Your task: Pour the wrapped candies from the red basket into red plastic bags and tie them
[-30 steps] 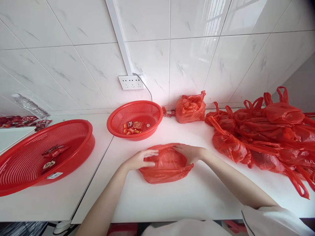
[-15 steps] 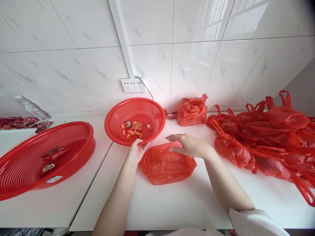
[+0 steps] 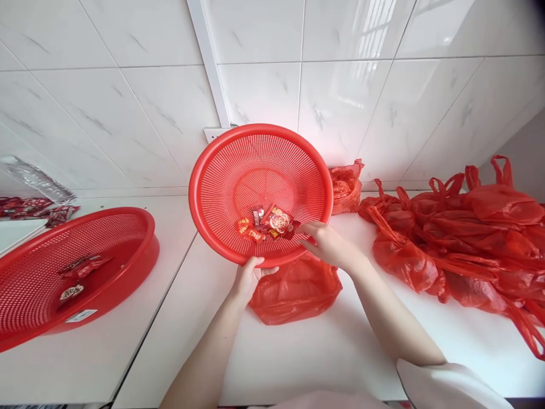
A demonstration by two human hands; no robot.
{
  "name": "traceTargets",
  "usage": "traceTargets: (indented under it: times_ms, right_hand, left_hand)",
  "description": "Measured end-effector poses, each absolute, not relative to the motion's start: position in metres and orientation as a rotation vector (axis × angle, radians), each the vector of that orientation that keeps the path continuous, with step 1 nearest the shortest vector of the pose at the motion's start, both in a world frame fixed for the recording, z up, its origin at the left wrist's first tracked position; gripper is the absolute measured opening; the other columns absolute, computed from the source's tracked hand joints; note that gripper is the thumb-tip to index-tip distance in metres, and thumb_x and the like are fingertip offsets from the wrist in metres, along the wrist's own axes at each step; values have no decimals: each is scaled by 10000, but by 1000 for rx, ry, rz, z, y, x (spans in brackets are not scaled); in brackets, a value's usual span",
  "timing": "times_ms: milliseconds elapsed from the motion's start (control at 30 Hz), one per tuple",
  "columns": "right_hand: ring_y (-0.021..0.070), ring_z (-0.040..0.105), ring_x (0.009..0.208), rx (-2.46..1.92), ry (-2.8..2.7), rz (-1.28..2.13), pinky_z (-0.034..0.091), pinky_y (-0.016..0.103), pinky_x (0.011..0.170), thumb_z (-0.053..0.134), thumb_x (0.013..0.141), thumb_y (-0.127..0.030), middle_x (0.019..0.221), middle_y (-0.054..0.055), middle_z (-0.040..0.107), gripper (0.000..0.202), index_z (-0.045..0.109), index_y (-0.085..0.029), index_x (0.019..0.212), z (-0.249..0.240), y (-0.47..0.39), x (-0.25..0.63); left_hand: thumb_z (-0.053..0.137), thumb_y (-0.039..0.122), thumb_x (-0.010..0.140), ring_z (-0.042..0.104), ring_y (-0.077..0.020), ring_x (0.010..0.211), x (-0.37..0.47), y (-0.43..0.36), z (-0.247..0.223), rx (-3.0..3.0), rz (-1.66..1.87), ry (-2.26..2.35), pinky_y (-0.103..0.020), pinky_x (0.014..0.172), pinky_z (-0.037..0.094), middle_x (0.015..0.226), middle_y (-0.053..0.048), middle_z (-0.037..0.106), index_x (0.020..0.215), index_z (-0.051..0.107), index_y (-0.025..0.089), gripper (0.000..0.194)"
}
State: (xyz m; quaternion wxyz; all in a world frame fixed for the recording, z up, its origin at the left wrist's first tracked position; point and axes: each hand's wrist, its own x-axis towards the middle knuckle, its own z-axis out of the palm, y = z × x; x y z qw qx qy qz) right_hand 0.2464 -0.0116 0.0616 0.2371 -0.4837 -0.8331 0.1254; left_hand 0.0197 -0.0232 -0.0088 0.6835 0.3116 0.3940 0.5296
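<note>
Held basket: the red round-rimmed held basket [image 3: 264, 150] is tilted toward the person, its near rim above the back edge of the open bag [image 3: 298, 292].
Left hand: the left hand [image 3: 248, 279] is closed on that near rim, thumb on top, fingers beneath.
Right hand: the right hand [image 3: 328, 243] reaches over the rim's right side, thumb and bent fingers a little apart, nothing seen in grip; contact with packets or rim I cannot tell.
Packets: the wrapped packets [image 3: 279, 220] lie bunched on the basket's low near side, left of the right hand, which is nearer to them.
Open bag: on the worktop [image 3: 340, 358], mouth up, long axis left to right, partly hidden by the basket.
Count: two baskets, including the left basket [image 3: 147, 221]; one open bag; one bag by the wall [image 3: 347, 190]; roughly six packets, overlapping; the bag heap [image 3: 451, 227], uncountable.
</note>
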Motion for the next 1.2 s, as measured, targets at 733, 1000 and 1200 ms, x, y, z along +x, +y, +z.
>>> traceTargets:
  times_ms: [733, 1000, 1200]
  right_hand:
    - [159, 617, 819, -944, -2488, 638, 442, 262, 700, 471, 964, -272, 932, 54, 671, 200, 649, -204, 1024, 44, -7, 231]
    - [147, 583, 671, -1148, -2602, 775, 404, 248, 599, 548, 879, -206, 754, 15, 656, 144, 630, -207, 761, 42, -13, 225]
    - [148, 629, 697, -1045, -2492, 729, 456, 268, 654, 451, 970, -350, 849, 25, 706, 251, 666, -222, 995, 49, -17, 227]
  left_hand:
    - [622, 188, 723, 662, -305, 1042, 24, -20, -20, 791, 1224, 829, -489, 926, 512, 1032, -97, 733, 1012, 670, 125, 300]
    - [649, 188, 682, 666, -305, 1029, 21, -18, -20, 757, 1306, 892, -483, 890, 530, 1044, -93, 729, 979, 659, 135, 303]
    - [653, 222, 701, 677, -305, 1005, 24, -21, -24, 787, 1233, 881, -476, 903, 522, 1017, -107, 732, 963, 675, 128, 280]
